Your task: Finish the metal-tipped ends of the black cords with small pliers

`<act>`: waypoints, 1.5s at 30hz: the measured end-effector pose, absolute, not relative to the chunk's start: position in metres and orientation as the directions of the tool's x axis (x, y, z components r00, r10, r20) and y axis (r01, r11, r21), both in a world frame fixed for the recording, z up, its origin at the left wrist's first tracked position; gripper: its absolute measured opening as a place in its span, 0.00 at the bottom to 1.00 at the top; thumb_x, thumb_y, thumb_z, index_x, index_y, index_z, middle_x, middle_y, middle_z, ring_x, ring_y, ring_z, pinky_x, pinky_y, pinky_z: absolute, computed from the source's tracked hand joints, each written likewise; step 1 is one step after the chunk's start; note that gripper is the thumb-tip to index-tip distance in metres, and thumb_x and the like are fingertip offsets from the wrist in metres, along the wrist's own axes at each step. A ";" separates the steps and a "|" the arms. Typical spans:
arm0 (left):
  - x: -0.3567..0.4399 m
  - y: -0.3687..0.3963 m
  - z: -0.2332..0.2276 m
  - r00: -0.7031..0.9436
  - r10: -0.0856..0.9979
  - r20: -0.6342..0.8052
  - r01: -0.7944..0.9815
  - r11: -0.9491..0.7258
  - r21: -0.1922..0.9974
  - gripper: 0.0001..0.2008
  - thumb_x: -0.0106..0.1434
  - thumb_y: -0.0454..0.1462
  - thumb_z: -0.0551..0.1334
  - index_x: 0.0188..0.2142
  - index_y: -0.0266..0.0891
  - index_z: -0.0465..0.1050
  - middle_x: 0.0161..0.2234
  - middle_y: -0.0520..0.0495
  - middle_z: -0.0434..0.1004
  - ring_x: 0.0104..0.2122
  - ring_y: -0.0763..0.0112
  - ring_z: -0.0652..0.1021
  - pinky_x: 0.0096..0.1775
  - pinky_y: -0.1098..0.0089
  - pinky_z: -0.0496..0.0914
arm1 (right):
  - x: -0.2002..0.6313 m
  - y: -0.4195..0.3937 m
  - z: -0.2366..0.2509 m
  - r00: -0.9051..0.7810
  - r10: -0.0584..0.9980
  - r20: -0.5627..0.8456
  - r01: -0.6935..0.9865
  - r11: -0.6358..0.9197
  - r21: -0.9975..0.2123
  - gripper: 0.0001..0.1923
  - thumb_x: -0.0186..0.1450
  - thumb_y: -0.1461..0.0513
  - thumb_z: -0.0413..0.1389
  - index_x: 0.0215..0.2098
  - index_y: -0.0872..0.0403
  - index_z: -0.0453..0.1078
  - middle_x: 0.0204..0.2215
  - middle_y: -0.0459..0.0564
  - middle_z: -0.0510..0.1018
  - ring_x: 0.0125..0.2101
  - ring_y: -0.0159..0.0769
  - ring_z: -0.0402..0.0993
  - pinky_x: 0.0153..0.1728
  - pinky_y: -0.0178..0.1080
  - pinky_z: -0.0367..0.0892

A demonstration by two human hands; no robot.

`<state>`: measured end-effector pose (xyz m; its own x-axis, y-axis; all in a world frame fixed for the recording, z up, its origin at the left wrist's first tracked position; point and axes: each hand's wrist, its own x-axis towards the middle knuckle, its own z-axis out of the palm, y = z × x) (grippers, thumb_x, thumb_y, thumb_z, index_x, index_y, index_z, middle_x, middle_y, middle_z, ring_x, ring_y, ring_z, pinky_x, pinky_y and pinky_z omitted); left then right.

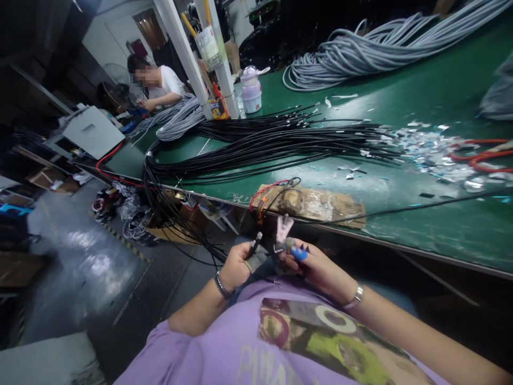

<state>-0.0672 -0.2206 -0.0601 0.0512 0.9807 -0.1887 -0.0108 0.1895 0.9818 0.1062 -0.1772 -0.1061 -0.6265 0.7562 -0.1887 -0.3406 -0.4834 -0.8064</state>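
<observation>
On the green bench (420, 107) lies the bundle of black cables (280, 144). Below its edge, my left hand (236, 267) pinches one black cable end (256, 240) upright. My right hand (316, 264) is closed on the blue-handled cutter (289, 240). I think the blades should meet the cable squarely, close to my fingers.

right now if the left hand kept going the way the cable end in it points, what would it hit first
The left hand holds a black cable end pointing up and away toward the bench edge. Going straight on, it would likely first meet the brown cardboard pad with its red and black wires, though depth is unclear.
</observation>
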 end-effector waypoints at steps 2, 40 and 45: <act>-0.066 -0.226 -0.061 0.031 0.984 -0.175 0.003 0.175 0.985 0.24 0.41 0.53 0.72 0.20 0.34 0.69 0.17 0.55 0.64 0.21 0.80 0.63 0.25 0.76 0.62 | 0.109 -0.179 -0.102 -0.610 0.768 -0.195 -0.291 -0.446 -0.847 0.24 0.47 0.45 0.66 0.26 0.56 0.69 0.17 0.41 0.64 0.18 0.24 0.52 0.18 0.32 0.46; -0.092 -0.224 -0.076 0.282 0.806 -0.521 -0.069 0.559 0.826 0.28 0.37 0.55 0.72 0.20 0.35 0.64 0.09 0.60 0.54 0.09 0.87 0.52 0.13 0.77 0.40 | 0.100 -0.182 -0.087 -0.628 0.776 0.058 -0.074 0.015 -0.997 0.17 0.57 0.48 0.60 0.26 0.53 0.71 0.24 0.47 0.74 0.26 0.34 0.67 0.31 0.38 0.66; -0.097 -0.224 -0.080 0.298 0.798 -0.524 -0.153 0.582 0.799 0.28 0.35 0.52 0.74 0.22 0.35 0.64 0.09 0.62 0.53 0.09 0.87 0.51 0.13 0.78 0.41 | 0.110 -0.185 -0.092 -0.583 0.767 0.267 0.043 0.358 -0.933 0.08 0.61 0.59 0.55 0.36 0.53 0.73 0.30 0.51 0.76 0.30 0.38 0.71 0.33 0.39 0.68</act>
<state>-0.0966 -0.2241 -0.0804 0.2977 0.7981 -0.5238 -0.1533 0.5816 0.7989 0.1103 -0.1846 -0.0919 -0.5834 0.7670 0.2670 0.0431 0.3576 -0.9329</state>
